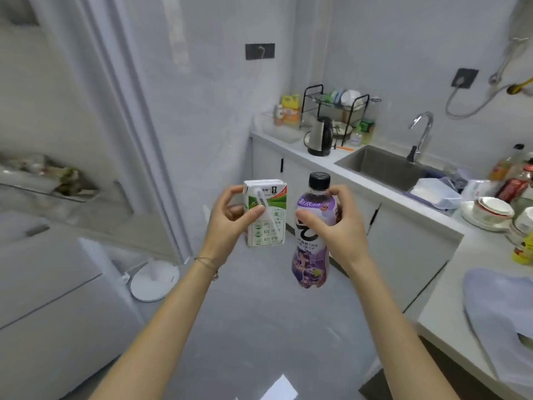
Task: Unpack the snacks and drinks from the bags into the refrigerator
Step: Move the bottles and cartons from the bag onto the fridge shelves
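A small green-and-white milk carton (pixel 266 215) is held upright in the left hand (pixel 230 223), with the thumb pressed on its front face and the fingers curled round its far side; a straw is seen fixed aslant on the front. A clear drink bottle (pixel 313 249) with a purple label and a black cap is gripped by the right hand (pixel 331 223) just below the neck, thumb in front and fingers wrapped behind, so that its lower half hangs free. Both hands are clamped on their drinks at the centre of the frame, above the grey floor (pixel 259 327), and are kept apart, the carton and bottle being just beside each other. A thin bracelet (pixel 206 262) is worn on the left wrist. At the left edge a shelf (pixel 43 183) carrying blurred packets is seen. Along the right side a white desk (pixel 444 307) is shown, with a steel sink (pixel 383 171) and faucet (pixel 422 131) set into it, an electric kettle (pixel 320 137) and a black dish rack (pixel 337 108) at its far end, stacked bowls (pixel 493 209) near the sink, and a pale lilac bag (pixel 501 307) at the lower right.
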Tool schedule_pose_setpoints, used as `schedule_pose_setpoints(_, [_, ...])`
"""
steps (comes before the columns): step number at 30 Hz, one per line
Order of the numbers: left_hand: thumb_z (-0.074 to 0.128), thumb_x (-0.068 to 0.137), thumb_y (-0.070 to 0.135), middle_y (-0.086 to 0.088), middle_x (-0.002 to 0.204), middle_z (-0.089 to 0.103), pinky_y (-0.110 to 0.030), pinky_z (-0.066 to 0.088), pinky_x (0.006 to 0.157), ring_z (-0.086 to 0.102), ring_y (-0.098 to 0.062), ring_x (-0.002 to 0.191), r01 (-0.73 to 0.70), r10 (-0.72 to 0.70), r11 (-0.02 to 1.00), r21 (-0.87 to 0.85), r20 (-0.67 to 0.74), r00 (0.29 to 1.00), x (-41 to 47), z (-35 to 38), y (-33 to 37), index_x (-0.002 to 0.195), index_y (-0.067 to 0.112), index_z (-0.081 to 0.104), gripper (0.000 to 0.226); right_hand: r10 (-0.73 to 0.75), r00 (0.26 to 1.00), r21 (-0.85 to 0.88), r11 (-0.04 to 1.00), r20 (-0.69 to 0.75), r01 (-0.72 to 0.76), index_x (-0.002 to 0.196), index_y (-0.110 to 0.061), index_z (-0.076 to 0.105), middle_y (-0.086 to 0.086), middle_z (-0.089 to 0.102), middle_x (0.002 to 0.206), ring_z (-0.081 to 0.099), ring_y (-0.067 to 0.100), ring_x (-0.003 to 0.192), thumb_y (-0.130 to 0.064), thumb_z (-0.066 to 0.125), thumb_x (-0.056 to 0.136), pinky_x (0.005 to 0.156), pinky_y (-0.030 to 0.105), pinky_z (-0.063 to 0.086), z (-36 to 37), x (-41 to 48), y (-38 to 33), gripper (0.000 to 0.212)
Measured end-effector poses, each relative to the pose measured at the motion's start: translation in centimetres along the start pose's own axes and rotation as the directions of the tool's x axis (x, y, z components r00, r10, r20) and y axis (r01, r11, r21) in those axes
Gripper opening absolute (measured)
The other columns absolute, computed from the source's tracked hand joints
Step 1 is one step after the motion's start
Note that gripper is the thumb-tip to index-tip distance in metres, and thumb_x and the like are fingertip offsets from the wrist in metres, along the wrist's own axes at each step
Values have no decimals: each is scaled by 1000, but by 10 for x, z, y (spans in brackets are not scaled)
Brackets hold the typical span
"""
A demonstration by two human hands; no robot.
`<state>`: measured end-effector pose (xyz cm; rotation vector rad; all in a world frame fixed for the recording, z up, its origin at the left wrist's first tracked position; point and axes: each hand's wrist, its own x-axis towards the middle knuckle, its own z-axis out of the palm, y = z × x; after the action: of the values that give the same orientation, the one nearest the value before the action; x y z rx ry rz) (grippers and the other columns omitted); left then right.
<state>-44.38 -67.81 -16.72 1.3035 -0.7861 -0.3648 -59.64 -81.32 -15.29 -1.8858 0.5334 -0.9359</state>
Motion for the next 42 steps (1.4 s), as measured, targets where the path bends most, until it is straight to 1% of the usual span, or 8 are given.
schedule_pose_setpoints(5, [77,78,23,-9,92,75,-36,59,68,72,-27,87,-27,32,999,43,-137,990,-31,-126,33,110,16,53,40,-63,990,103,993,123,50,94,-38,50,-10,69,86,69,8,75,-46,81,67,64,26,58,112,-12,-52,42])
schedule_pose_setpoints(8, [73,80,21,-5,90,75,-35,59,67,72,-25,85,-35,48,997,65,-224,973,-59,-199,49,109,18,54,35,-109,973,159,984,205,77,93,-40,49,-19,68,86,69,7,76,-47,78,66,65,25,58,179,-28,-85,40])
schedule_pose_setpoints(13, [66,82,17,3,92,75,-31,59,65,72,-21,84,-19,72,988,154,-351,934,-106,-289,69,114,14,52,35,-156,935,232,969,318,82,97,-37,50,-7,70,89,70,16,81,-57,77,62,71,41,60,270,-58,-124,49])
schedule_pose_setpoints(21, [67,80,24,3,96,74,-30,59,66,72,-19,86,42,86,974,223,-533,842,-153,-392,89,113,24,53,37,-238,846,332,940,477,77,97,-32,51,-11,70,84,69,9,76,-35,83,72,67,32,59,384,-80,-176,41])
schedule_pose_setpoints(25, [67,82,23,7,96,75,-31,59,66,72,-18,87,58,103,969,241,-607,788,-156,-436,91,112,26,52,34,-280,805,364,927,523,87,92,-40,50,-17,68,82,68,4,74,-34,82,72,63,21,56,434,-74,-193,38])
schedule_pose_setpoints(31, [66,86,18,-1,99,74,-31,59,66,73,-22,87,78,147,955,287,-682,717,-137,-500,93,112,25,52,30,-324,755,399,912,571,90,99,-30,51,-12,67,87,67,2,76,-39,81,72,61,18,54,508,-46,-209,42])
schedule_pose_setpoints(38, [65,89,13,1,94,76,-34,59,67,73,-22,87,77,195,949,307,-760,620,-107,-573,99,111,23,52,28,-359,706,430,899,611,86,94,-41,47,-18,64,85,66,0,78,-44,81,70,64,19,56,600,-7,-234,42])
schedule_pose_setpoints(42, [65,89,14,1,94,76,-44,59,72,72,-24,88,76,190,958,277,-810,554,-94,-613,92,112,21,51,28,-362,674,429,900,644,73,104,-34,46,-15,62,91,65,6,82,-44,81,70,67,21,56,651,10,-241,50])
